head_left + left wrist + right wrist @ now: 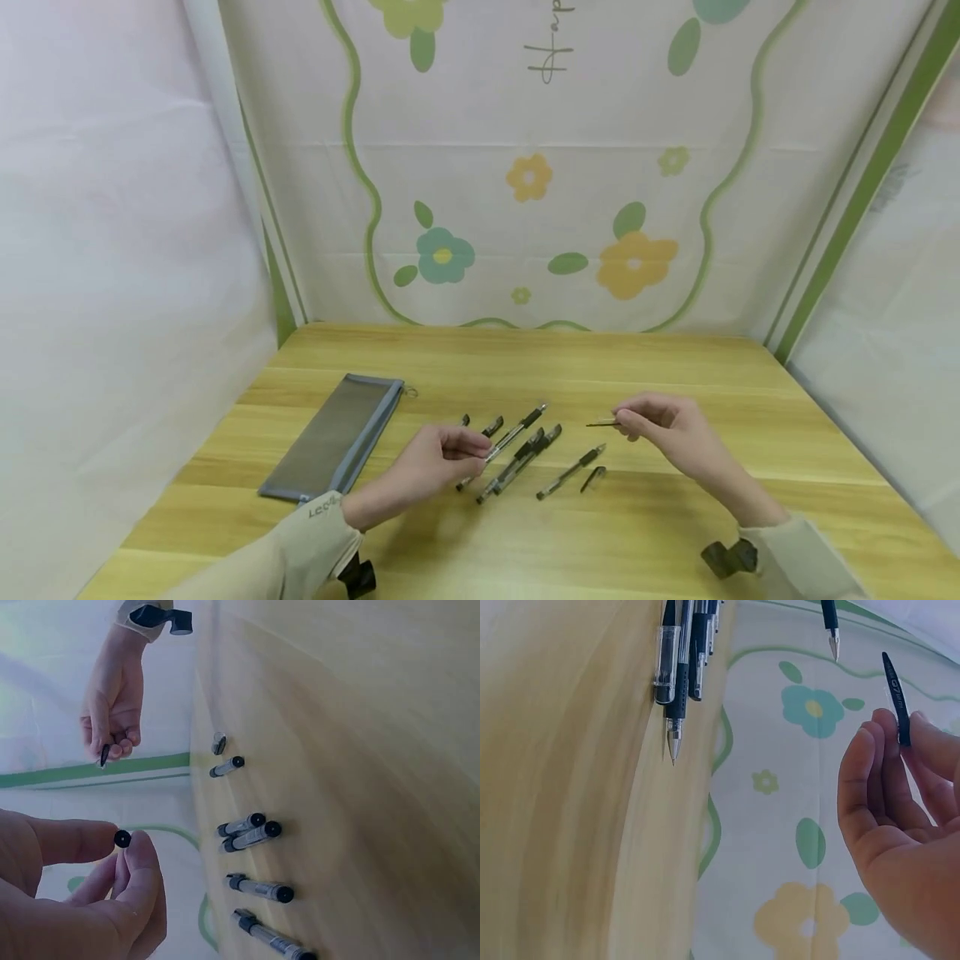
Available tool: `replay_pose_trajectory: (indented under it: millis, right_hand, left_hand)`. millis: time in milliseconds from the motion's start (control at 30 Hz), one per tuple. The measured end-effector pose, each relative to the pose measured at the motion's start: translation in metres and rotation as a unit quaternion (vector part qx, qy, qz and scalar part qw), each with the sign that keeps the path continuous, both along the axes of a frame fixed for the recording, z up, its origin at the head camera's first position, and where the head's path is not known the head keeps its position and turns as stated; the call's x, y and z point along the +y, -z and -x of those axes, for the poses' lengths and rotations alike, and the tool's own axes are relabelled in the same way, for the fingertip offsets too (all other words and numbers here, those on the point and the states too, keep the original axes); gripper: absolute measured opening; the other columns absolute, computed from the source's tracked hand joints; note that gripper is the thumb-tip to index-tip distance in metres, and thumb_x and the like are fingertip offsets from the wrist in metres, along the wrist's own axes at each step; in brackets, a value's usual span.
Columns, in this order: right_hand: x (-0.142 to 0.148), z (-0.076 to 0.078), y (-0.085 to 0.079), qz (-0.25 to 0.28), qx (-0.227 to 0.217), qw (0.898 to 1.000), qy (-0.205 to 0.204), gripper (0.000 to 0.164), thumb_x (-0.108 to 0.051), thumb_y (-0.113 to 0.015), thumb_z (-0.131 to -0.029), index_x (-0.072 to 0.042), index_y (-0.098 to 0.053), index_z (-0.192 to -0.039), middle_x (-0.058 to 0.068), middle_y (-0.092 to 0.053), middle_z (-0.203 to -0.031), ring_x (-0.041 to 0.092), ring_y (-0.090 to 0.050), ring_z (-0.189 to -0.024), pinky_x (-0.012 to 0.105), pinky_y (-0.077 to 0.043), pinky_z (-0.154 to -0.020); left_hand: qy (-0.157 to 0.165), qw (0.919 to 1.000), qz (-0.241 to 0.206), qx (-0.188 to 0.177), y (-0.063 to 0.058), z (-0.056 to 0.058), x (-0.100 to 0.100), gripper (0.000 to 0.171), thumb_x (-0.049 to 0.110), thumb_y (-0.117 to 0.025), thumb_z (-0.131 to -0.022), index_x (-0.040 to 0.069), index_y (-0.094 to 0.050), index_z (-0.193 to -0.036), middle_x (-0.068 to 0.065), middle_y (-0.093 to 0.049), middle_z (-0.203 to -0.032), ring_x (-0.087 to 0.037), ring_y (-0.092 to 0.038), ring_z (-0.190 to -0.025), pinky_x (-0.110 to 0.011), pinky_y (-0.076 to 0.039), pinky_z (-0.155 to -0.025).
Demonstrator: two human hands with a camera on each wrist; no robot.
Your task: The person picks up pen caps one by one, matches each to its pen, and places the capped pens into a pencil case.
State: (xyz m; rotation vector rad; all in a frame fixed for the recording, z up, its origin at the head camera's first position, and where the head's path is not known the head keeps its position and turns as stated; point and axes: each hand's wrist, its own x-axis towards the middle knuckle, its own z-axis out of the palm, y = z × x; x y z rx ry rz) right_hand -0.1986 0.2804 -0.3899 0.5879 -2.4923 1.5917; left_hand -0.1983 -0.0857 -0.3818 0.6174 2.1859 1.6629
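Pouch (333, 437) L on tbl (645, 533), pens (525, 461) mid, cap (592, 479) just R

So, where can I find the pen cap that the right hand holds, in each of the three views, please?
Head: the pen cap is right of centre, below mid-height.
Left wrist: the pen cap is toward the left edge, slightly above mid-height.
Right wrist: the pen cap is at upper right, nearly upright.
Shared landmark: the right hand, pinching it.
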Motion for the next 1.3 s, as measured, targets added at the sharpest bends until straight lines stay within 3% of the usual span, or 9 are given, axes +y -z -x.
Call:
replay_pose_trajectory:
  millis: [300,500,867,1100,1200,1300]
  right_hand:
    - [-0.006,-0.005,0.005,0.033,-0.033,0.998,0.038,0.022,-0.024,-0.069,-0.094,-0.008,-0.071,-0.108,0.007,-0.072,-0.093,0.027,-0.067,-0.083,0.037,-0.057,-0.075]
    - [-0.009,-0.002,0.009,0.042,-0.031,0.998,0.019,0.022,-0.02,-0.07,-0.093,0.0,-0.071,-0.104,0.011,-0.072,-0.09,0.035,-0.066,-0.082,0.039,-0.057,-0.074]
    - [-0.01,-0.001,0.007,0.032,-0.038,0.999,-0.024,0.014,-0.021,-0.07,-0.094,-0.011,-0.073,-0.103,0.012,-0.07,-0.092,0.029,-0.066,-0.082,0.041,-0.056,-0.074]
    - [-0.014,-0.005,0.007,0.037,-0.06,0.997,-0.021,0.015,-0.023,-0.07,-0.093,-0.012,-0.073,-0.103,0.01,-0.071,-0.095,0.037,-0.065,-0.087,0.043,-0.056,-0.077]
    - [-0.017,-0.011,0.007,0.058,-0.075,0.996,0.001,0.019,-0.025,-0.069,-0.094,-0.01,-0.071,-0.106,0.014,-0.07,-0.097,0.038,-0.064,-0.089,0.042,-0.055,-0.08]
    - [-0.018,-0.018,0.007,0.095,-0.084,0.992,0.022,0.023,-0.022,-0.068,-0.095,-0.004,-0.069,-0.108,0.021,-0.068,-0.098,0.036,-0.064,-0.09,0.038,-0.054,-0.084]
  left_hand:
    - [0.059,0.9962,0.058,0.024,-0.013,0.002,0.003,0.022,0.006,-0.071,-0.091,0.002,-0.07,-0.112,-0.003,-0.07,-0.101,-0.019,-0.065,-0.091,-0.029,-0.055,-0.077]
    - [0.09,0.9936,0.068,0.01,-0.021,0.002,0.006,0.023,0.005,-0.071,-0.091,0.001,-0.07,-0.113,-0.008,-0.07,-0.104,-0.018,-0.065,-0.094,-0.026,-0.053,-0.082]
    - [0.116,0.9912,0.064,0.001,-0.025,0.003,0.009,0.022,0.004,-0.07,-0.091,0.001,-0.07,-0.113,-0.01,-0.07,-0.104,-0.018,-0.067,-0.091,-0.027,-0.054,-0.079]
    - [0.103,0.9925,0.065,0.005,-0.026,0.003,0.012,0.02,0.006,-0.071,-0.091,0.008,-0.072,-0.111,-0.007,-0.071,-0.103,-0.018,-0.066,-0.092,-0.028,-0.054,-0.081]
    - [0.072,0.9964,0.044,-0.006,-0.024,0.002,0.016,0.022,0.01,-0.07,-0.092,0.01,-0.071,-0.114,-0.003,-0.07,-0.105,-0.019,-0.066,-0.095,-0.034,-0.054,-0.085]
    - [0.022,0.9993,-0.009,-0.029,-0.019,-0.001,0.021,0.025,0.012,-0.07,-0.093,0.009,-0.069,-0.118,-0.005,-0.069,-0.109,-0.022,-0.065,-0.1,-0.038,-0.052,-0.089]
